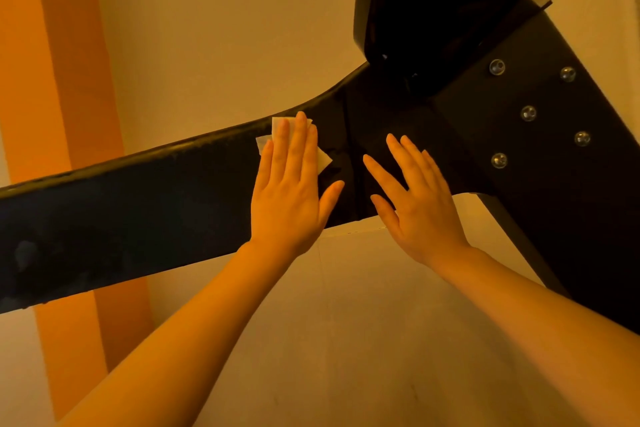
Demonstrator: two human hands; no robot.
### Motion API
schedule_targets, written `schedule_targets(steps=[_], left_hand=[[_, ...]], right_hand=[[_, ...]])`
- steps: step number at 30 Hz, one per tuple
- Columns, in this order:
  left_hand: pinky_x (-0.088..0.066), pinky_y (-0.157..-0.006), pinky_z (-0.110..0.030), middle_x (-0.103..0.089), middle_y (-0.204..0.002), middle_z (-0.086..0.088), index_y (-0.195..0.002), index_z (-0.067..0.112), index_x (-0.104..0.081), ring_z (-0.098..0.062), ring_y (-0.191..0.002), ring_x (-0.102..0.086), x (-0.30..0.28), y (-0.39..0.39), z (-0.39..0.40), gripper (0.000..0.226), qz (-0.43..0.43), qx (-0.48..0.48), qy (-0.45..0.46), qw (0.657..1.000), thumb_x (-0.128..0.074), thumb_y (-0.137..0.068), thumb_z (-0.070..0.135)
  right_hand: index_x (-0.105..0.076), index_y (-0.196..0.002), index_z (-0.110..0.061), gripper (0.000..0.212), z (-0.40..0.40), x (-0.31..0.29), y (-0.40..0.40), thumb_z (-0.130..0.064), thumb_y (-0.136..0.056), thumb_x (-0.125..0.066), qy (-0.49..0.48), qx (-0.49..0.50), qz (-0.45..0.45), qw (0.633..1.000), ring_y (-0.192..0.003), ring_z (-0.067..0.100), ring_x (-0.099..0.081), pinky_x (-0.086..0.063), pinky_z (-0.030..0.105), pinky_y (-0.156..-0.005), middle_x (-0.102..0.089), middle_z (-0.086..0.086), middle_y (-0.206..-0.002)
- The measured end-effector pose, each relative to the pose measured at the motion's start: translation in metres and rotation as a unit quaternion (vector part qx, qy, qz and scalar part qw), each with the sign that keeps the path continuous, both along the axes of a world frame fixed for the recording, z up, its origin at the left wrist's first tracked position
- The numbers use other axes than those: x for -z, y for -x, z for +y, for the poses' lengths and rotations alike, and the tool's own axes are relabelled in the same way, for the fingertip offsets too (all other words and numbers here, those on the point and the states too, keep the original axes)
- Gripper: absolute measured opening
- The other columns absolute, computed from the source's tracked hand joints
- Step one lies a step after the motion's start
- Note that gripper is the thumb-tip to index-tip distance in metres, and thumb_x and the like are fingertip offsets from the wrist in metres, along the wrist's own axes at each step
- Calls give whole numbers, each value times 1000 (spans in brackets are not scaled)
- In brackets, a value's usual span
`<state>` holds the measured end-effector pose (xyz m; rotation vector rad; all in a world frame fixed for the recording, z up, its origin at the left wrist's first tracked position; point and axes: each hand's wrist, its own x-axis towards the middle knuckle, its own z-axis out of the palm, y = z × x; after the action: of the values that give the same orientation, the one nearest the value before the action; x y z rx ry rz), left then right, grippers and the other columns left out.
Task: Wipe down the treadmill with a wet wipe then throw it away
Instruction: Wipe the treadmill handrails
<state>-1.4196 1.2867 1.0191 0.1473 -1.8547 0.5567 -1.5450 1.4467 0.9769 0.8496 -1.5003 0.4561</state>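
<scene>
Head | left hand (289, 198) flat fingers press white wipe (277, 126) | smooth black treadmill arm (138, 204) | right hand (420, 208) fingers spread

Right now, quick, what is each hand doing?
Left hand: open, flat fingers pressing the wet wipe on the black treadmill bar.
Right hand: open, fingers spread, resting flat on the treadmill, holding nothing.

Pale wall (221, 28), orange stripe (52, 80)

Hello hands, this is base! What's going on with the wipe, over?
Left hand flat, pressing wet wipe on treadmill handrail. Right hand flat beside it, holding nothing. Nothing in the way, over.
</scene>
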Motion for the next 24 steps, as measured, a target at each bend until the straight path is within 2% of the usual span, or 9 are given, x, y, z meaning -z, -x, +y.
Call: schedule_targets(steps=[12,15,19,24], left_hand=[[-6,-120,-44,-4,-163,-12,-155,8,-9,-29,-151,0,62,-1,0,77,-68,25,37,997,-15,-100,62],[-4,-121,-43,-3,-163,-12,-156,8,-9,-29,-151,1,49,-2,-1,77,-62,9,39,997,-14,-100,61],[4,-121,-41,0,-163,-12,-155,9,-5,-28,-150,5,7,-1,1,76,-14,-11,12,1000,-10,-99,59],[5,-121,-41,3,-163,-11,-155,10,0,-28,-150,7,-7,2,5,75,-1,-2,2,1000,-9,-99,60]], right_hand=[[-33,-151,-19,53,4,1,1,-40,-102,-32,9,-9,-13,1000,-147,30,-18,-16,41,-118,-26,15,-158],[-29,-152,-15,55,12,3,4,-39,-103,-29,29,-8,-37,999,-148,30,-16,-18,44,-119,-22,15,-159],[-25,-153,-14,58,22,8,9,-39,-102,-31,57,20,-63,996,-149,32,-13,-14,43,-118,-14,17,-161],[-26,-153,-15,58,26,9,14,-41,-101,-30,57,12,-64,996,-148,31,-14,-16,44,-118,-20,16,-160]])
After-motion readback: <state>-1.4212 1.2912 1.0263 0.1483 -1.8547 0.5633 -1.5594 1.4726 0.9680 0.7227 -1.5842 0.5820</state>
